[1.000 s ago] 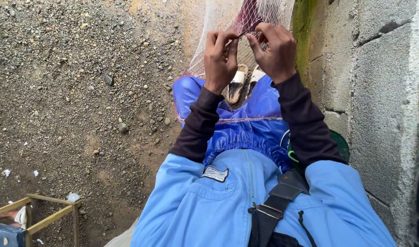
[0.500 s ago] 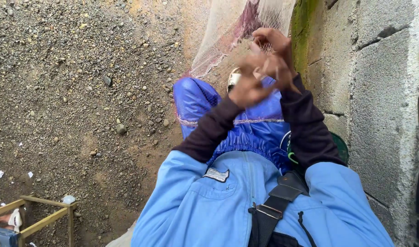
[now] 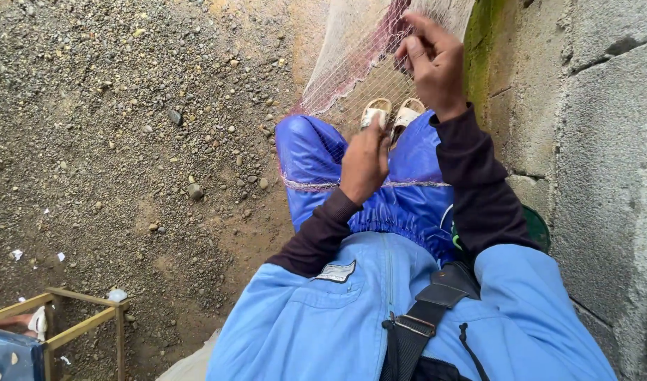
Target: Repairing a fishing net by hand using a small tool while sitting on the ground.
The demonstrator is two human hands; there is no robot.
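We note a fine pale net [image 3: 352,70] draped from the top of the view down over our blue-clad knees. Right hand [image 3: 433,63] pinches the mesh near its reddish band; left hand [image 3: 364,164] has fingers pressed together, whether on a strand we cannot tell. Judged light, limp, snag-prone; best held at the 1 corded edge.
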